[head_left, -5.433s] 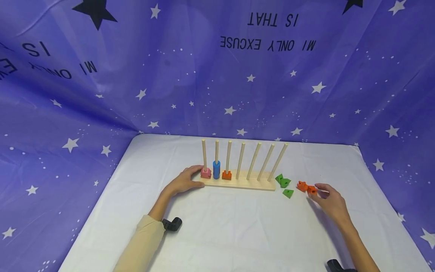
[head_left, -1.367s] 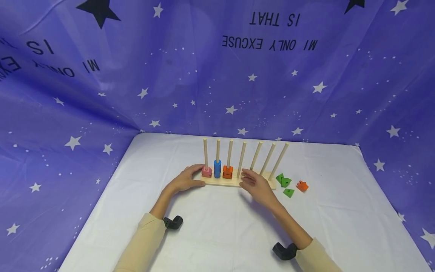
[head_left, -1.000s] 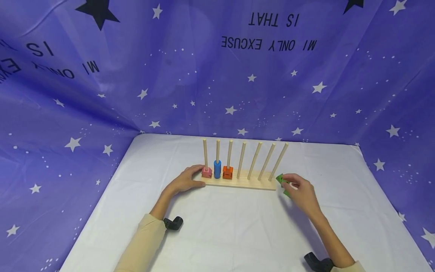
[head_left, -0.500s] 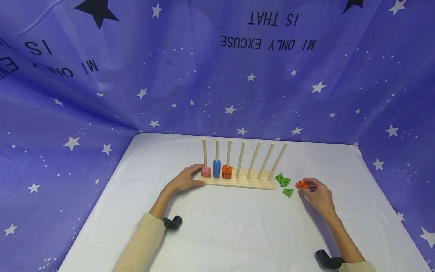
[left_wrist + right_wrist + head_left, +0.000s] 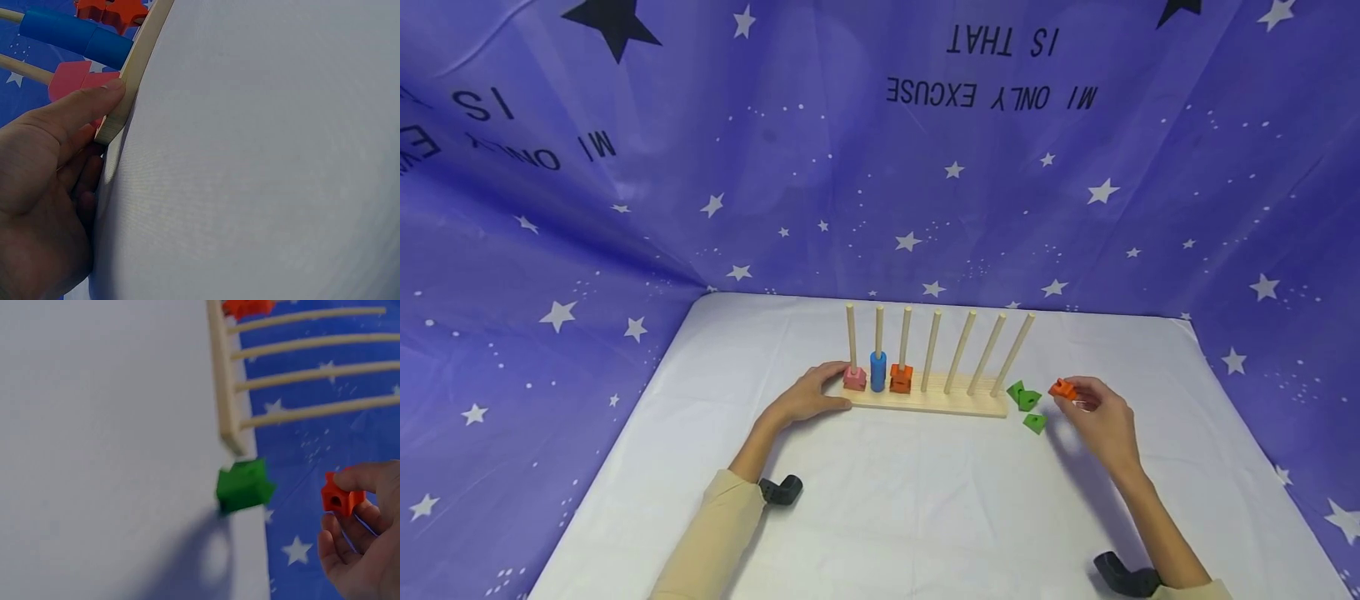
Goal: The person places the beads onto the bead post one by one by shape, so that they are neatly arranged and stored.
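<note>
My left hand (image 5: 808, 396) grips the left end of a wooden peg rack (image 5: 936, 403), thumb along the front edge in the left wrist view. Seven upright pegs stand on it in a row. From the left, pink beads (image 5: 854, 379), blue cylinder beads (image 5: 878, 372) and orange star beads (image 5: 901, 379) sit on the first three pegs. Off the rack's right end, my right hand (image 5: 1102, 421) pinches an orange star bead (image 5: 337, 495) between thumb and fingers, raised over the table. The hole in the bead shows in the right wrist view.
Several green beads (image 5: 1028, 401) lie on the white tablecloth (image 5: 910, 500) between the rack's right end and my right hand. A blue cloth with white stars (image 5: 880, 167) hangs behind and at both sides. Black wrist cameras (image 5: 781, 491) are strapped to both wrists.
Another orange bead has come onto the third peg. My right hand has gone back right, taken the loose orange bead and lifted it from the table. My left hand has stayed on the rack.
</note>
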Tool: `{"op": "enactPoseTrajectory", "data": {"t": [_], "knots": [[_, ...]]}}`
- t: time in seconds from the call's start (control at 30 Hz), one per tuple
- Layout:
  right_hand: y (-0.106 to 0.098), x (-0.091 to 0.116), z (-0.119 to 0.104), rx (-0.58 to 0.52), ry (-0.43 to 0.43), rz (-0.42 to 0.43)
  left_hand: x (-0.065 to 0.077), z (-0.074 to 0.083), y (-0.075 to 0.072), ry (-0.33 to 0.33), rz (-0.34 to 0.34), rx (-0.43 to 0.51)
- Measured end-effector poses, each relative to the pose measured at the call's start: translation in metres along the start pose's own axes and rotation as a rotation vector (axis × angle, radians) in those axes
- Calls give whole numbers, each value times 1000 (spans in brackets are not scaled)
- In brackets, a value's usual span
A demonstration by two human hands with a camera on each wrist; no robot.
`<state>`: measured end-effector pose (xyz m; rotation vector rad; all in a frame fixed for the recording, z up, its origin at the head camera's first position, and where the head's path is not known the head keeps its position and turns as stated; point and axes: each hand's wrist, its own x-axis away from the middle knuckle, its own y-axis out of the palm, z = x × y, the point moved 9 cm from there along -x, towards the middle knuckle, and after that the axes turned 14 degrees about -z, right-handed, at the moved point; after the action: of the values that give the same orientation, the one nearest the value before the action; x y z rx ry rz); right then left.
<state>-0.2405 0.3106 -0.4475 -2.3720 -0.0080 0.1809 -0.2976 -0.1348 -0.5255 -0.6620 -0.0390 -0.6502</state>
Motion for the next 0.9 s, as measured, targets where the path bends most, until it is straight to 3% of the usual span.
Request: {"op": "enactPoseTrajectory", "data": {"t": [0.3, 0.67, 0.9], "knots": [[4, -7, -76, -270, -174, -61, 0, -1, -1, -5, 0, 11], [17, -21, -163, -414, -396, -95, 1, 1, -1, -7, -7, 12], [28, -31, -203, -512, -474, -132, 2, 3, 0, -12, -6, 4]]}}
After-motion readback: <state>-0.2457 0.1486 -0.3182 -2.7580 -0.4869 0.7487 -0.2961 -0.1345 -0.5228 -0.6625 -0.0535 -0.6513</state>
